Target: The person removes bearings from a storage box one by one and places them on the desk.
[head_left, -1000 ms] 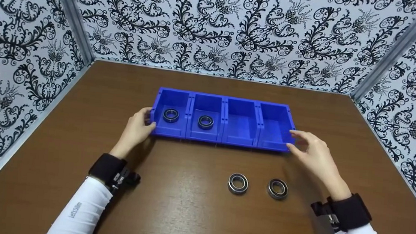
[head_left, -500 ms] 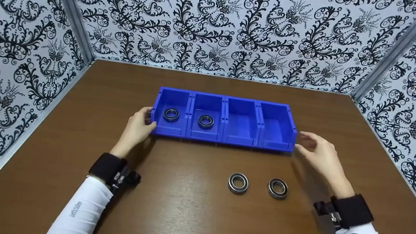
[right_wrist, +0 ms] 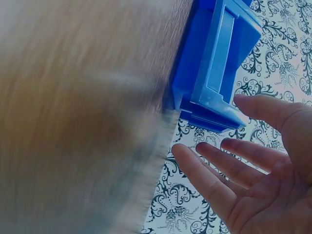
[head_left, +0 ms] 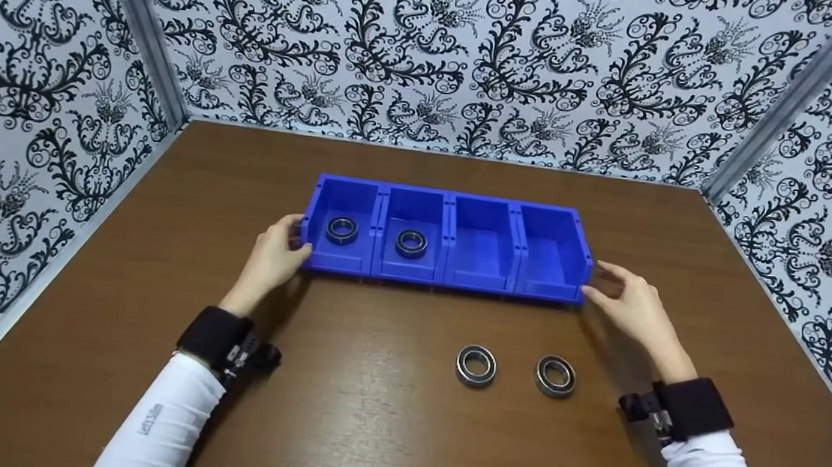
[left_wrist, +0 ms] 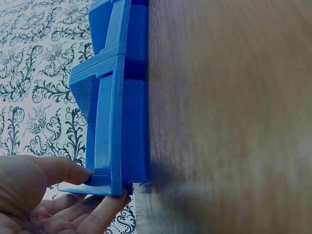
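A blue row of joined bins [head_left: 412, 272] stands on the brown table. My left hand [head_left: 278, 255] grips its left end wall, thumb at the front corner and fingers outside, as the left wrist view shows with the thumb [left_wrist: 68, 170] on the rim. Beside the right end is my right hand [head_left: 635, 307], fingers spread and relaxed; in the right wrist view its fingers [right_wrist: 209, 185] are apart from the wall and the thumb [right_wrist: 258, 107] is close to the corner. One ball bearing [head_left: 341, 239] lies in the leftmost bin, another bearing [head_left: 410, 252] in the second.
Two more bearings lie on the table in front of the bins: a bearing [head_left: 475, 380] and, right of it, another bearing [head_left: 554, 390]. The table [head_left: 340, 407] is bounded at the back and sides by patterned walls [head_left: 432, 54].
My right hand has let go of the bins' right end, moved a little right, then come slightly back left. The left hand, bins and bearings look unchanged.
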The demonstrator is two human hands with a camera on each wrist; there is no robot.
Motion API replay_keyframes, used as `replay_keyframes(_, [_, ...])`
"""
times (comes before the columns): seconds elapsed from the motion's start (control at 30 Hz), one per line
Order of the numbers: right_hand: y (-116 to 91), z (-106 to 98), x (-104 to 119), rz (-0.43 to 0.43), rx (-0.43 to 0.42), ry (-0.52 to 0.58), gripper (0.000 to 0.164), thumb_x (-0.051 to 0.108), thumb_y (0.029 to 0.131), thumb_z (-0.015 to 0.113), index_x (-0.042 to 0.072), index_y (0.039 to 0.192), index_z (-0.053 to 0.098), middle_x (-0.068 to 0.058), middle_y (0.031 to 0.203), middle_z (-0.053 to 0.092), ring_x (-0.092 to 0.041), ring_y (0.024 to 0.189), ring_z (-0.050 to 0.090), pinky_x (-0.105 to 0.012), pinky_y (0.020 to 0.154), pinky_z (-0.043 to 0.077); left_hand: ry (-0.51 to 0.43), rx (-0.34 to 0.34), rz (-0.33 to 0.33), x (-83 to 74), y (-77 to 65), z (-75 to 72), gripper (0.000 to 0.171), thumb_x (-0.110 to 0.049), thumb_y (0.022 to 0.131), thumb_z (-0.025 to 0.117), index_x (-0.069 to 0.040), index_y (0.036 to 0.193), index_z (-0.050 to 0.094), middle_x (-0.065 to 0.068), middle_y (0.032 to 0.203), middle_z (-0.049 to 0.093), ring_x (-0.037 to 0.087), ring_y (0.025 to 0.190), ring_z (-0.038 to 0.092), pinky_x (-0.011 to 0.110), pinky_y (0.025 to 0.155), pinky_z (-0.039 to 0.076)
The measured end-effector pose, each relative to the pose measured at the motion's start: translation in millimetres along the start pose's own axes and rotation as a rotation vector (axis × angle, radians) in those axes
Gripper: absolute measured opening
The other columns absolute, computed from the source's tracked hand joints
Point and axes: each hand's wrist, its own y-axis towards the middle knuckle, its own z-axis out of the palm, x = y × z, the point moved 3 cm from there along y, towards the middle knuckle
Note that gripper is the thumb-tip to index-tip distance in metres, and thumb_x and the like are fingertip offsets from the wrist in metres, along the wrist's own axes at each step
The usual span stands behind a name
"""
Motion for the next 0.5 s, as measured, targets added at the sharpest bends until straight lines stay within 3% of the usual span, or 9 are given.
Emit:
replay_keyframes(0.07, [2.1,1.6,-0.8,0.005,0.010,0.004,0.062,0.025,0.099,0.066,-0.008,0.147,0.047,-0.032,0.141,0.058,-0.047,0.125,0.063,-0.061,0.105,0.051,-0.003,0.003,-0.002,0.1,-0.1,0.3,0.051,0.001,0.096,0.055,0.012,0.145,0.045,0.036,0.141,0.057,0.047,0.133,0.058,0.053,0.114,0.048])
replay_keyframes(0.17, [5.6,4.3,-2.8,0.021,0.030,0.029,0.063,0.025,0.100,0.066,-0.009,0.148,0.045,-0.033,0.141,0.058,-0.044,0.109,0.072,-0.044,0.087,0.061,-0.006,0.006,-0.005,-0.4,-0.5,0.3,0.051,0.001,0.096,0.055,0.013,0.145,0.045,0.036,0.141,0.056,0.047,0.133,0.057,0.053,0.115,0.047])
replay_keyframes(0.3, [9.8,8.3,-4.5,0.051,0.063,0.080,0.064,0.025,0.100,0.066,-0.010,0.149,0.044,-0.035,0.139,0.059,-0.033,0.091,0.076,-0.018,0.063,0.056,-0.007,0.008,-0.005,-1.3,-1.0,0.1,0.052,0.001,0.096,0.056,0.012,0.145,0.045,0.036,0.142,0.057,0.046,0.134,0.058,0.053,0.115,0.048])
replay_keyframes(0.4, [12.4,10.6,-4.6,0.070,0.077,0.111,0.063,0.025,0.100,0.065,-0.011,0.148,0.044,-0.036,0.138,0.059,-0.034,0.100,0.076,-0.016,0.063,0.057,-0.006,0.009,0.001,-2.3,-1.2,0.1,0.052,0.001,0.096,0.056,0.012,0.145,0.045,0.035,0.142,0.057,0.045,0.134,0.058,0.053,0.113,0.049])
replay_keyframes(0.5, [15.3,12.6,-4.3,0.086,0.096,0.133,0.064,0.026,0.100,0.065,-0.012,0.148,0.043,-0.037,0.140,0.057,-0.041,0.111,0.072,-0.020,0.068,0.061,-0.005,0.011,0.003,-2.8,-1.6,-0.1,0.052,0.002,0.096,0.056,0.013,0.145,0.045,0.035,0.142,0.057,0.046,0.134,0.058,0.053,0.113,0.049])
